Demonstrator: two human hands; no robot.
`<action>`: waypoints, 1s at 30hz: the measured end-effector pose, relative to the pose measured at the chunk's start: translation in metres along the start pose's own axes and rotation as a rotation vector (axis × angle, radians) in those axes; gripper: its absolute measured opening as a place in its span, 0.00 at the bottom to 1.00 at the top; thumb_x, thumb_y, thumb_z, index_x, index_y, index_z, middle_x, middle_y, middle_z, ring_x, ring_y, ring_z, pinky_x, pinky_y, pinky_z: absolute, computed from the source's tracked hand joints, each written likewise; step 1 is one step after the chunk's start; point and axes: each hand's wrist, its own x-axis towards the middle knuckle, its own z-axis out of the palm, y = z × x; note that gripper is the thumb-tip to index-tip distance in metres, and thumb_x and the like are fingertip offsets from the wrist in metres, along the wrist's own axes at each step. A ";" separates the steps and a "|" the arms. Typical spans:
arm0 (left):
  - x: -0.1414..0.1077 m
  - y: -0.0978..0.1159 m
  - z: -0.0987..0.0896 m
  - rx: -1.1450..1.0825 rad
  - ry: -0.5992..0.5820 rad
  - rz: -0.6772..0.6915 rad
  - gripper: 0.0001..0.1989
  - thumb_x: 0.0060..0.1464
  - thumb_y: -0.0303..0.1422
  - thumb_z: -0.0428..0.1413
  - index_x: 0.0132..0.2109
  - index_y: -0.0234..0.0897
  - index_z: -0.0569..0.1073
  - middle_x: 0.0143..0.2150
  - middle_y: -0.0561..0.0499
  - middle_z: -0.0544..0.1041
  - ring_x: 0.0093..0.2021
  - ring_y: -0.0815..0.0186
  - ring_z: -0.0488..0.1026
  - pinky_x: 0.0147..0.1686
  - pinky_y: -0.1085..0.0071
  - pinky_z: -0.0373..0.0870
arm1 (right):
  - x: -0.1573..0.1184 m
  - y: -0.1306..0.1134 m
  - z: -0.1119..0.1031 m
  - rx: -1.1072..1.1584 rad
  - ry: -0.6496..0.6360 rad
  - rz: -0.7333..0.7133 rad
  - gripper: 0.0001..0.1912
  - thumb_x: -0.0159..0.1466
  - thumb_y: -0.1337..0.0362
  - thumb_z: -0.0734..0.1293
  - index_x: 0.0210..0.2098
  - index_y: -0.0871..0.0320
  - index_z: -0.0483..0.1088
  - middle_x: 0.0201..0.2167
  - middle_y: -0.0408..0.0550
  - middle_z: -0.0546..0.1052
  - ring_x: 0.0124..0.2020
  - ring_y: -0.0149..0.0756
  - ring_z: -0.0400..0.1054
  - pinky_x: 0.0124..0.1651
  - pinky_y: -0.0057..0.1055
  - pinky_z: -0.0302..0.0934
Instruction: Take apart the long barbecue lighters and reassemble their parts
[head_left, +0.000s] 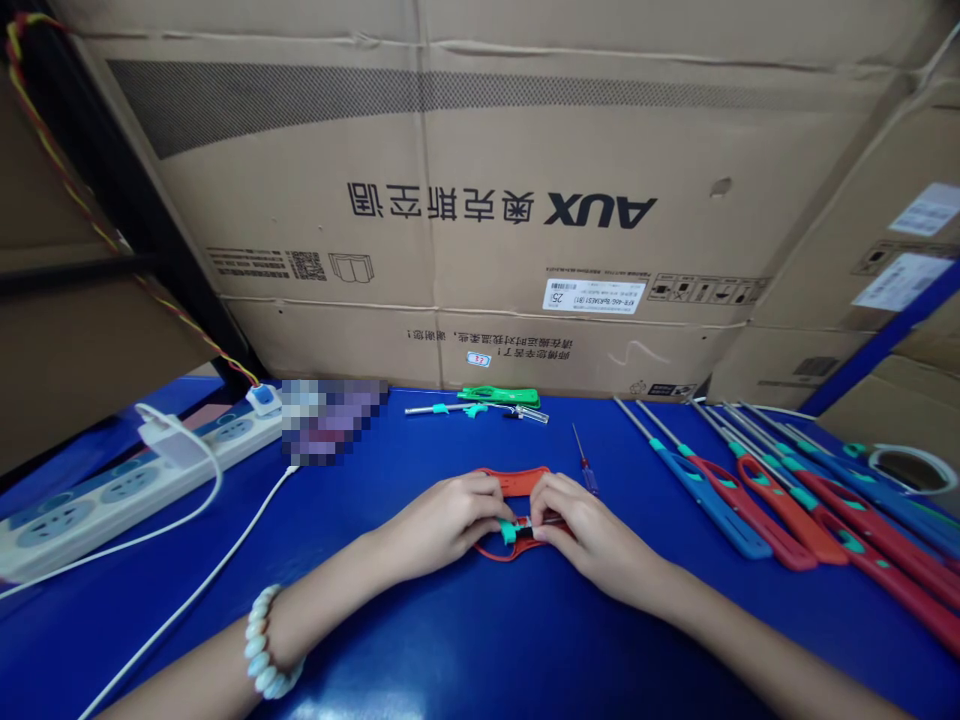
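Note:
My left hand [454, 515] is closed in a pinch on a small teal trigger piece [509, 532]. Facing it, my right hand [581, 515] pinches a small dark part that meets the trigger piece; my fingers hide much of it. Beneath both hands lies an orange lighter casing [517, 484] of the long-nosed kind, its loop showing below my fingertips. A screwdriver [589, 472] with a clear purplish handle rests just beyond my right hand.
Several assembled long-nosed lighters [709, 495] in blue, red and orange lie at the right. A green casing [502, 395] and a metal lighter tube [427, 410] with loose parts sit at the back. A power strip [120, 490] with cables runs along the left; a cardboard wall [487, 130] stands behind.

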 end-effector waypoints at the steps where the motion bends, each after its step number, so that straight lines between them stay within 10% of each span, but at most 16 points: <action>1: 0.000 0.000 0.000 -0.003 0.000 -0.006 0.09 0.63 0.27 0.50 0.44 0.36 0.75 0.40 0.48 0.74 0.41 0.64 0.71 0.43 0.69 0.67 | 0.000 0.000 0.000 0.000 0.005 0.001 0.09 0.64 0.75 0.62 0.30 0.57 0.61 0.33 0.44 0.67 0.37 0.36 0.61 0.43 0.34 0.57; 30: -0.001 0.018 0.003 0.334 -0.073 -0.076 0.11 0.56 0.17 0.49 0.38 0.34 0.73 0.37 0.49 0.74 0.32 0.65 0.72 0.29 0.74 0.67 | -0.001 0.000 -0.001 -0.034 0.003 -0.007 0.10 0.61 0.77 0.64 0.29 0.56 0.62 0.33 0.43 0.68 0.38 0.36 0.63 0.45 0.35 0.59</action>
